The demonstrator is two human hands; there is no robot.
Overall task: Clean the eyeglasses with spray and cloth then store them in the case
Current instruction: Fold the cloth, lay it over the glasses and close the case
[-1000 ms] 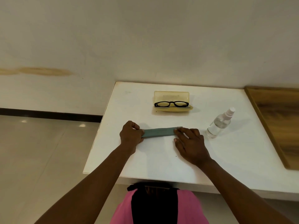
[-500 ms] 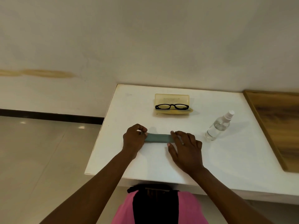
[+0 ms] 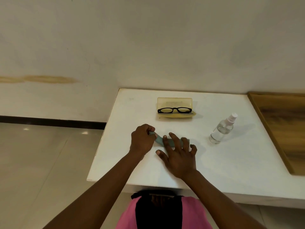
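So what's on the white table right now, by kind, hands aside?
Eyeglasses: 1, black-framed, resting in the open case
Case: 1, yellowish, lid up
Spray bottle: 1, clear, standing upright
Cloth: 1, teal, folded, under both hands
Total: 4

Teal cloth; black-framed eyeglasses; translucent yellow case; white table.

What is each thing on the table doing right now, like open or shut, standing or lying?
case: open, lid up
eyeglasses: resting in the case
spray bottle: upright, capped, untouched
cloth: folded, on the table
left hand: pinching the cloth's end
right hand: fingers spread, pressing the cloth
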